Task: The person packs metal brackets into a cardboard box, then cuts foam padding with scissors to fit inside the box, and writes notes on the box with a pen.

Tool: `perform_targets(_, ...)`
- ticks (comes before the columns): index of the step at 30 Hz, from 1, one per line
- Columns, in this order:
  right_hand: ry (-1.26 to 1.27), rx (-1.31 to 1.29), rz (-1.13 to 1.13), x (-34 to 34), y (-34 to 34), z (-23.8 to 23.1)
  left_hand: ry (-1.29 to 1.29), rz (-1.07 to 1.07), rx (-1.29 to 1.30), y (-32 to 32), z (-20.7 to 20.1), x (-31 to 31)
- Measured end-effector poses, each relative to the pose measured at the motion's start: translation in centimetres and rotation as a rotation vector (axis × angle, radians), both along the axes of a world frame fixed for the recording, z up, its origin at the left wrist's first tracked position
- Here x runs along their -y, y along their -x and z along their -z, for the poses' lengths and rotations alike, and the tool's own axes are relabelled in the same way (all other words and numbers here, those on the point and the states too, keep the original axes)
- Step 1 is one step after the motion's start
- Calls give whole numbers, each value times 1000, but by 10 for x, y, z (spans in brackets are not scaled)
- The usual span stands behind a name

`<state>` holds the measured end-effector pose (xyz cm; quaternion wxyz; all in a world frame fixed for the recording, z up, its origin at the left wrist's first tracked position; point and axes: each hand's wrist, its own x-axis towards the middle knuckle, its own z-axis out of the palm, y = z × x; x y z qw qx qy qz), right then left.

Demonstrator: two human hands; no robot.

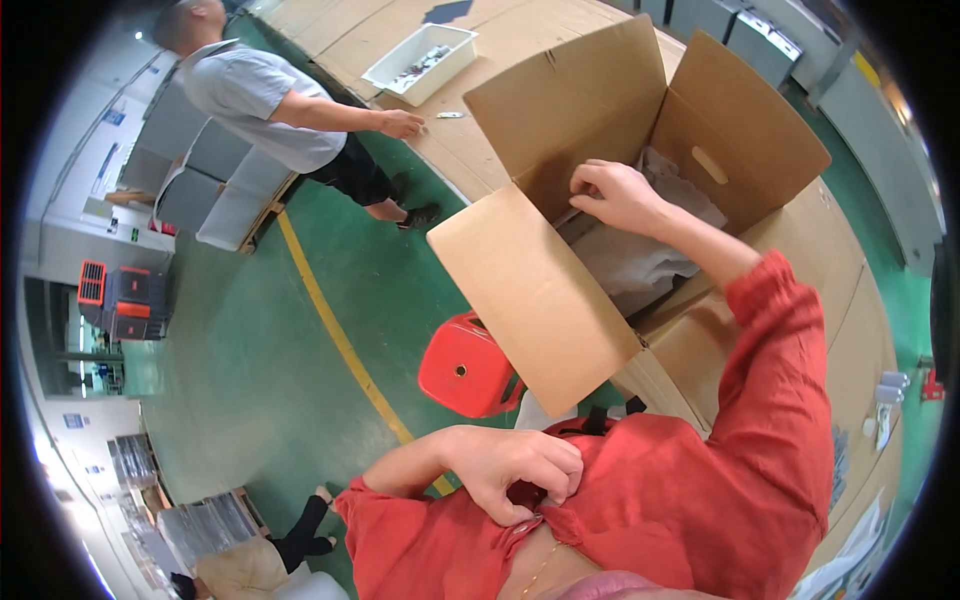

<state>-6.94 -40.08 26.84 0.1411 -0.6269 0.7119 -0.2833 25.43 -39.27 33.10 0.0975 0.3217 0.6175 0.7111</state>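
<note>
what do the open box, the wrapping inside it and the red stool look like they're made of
Open box: brown cardboard, matte, judging by its creased flaps and cut hand slot. Wrapping: whitish, thin, crumpled, perhaps foam sheet or plastic film; hard to tell. Red stool: probably moulded plastic, smooth with a slight sheen and rounded corners.

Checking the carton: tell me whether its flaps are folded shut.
No, its flaps stand open, exposing white wrapping inside.

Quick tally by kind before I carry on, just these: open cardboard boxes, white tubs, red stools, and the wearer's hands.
Open cardboard box: 1
White tub: 1
Red stool: 1
Wearer's hands: 2 (left hand, right hand)
Total: 5
</note>
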Motion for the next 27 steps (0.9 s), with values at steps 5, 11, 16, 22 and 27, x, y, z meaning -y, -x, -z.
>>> perform_targets(5,482,55,-166,-99,-64,-71,36,32,-58,6,-8,-29)
perform_targets(11,313,41,-296,-255,-116,-75,174,133,-102,34,-28,-86)
perform_targets(16,323,528,-271,-362,-161,-76,286,192,-182,56,-55,-153)
perform_targets(22,474,658,-125,-463,-176,-88,263,202,-370,97,-68,-235)
perform_targets(27,637,469,76,-530,-191,-97,104,211,-249,115,-64,-303)
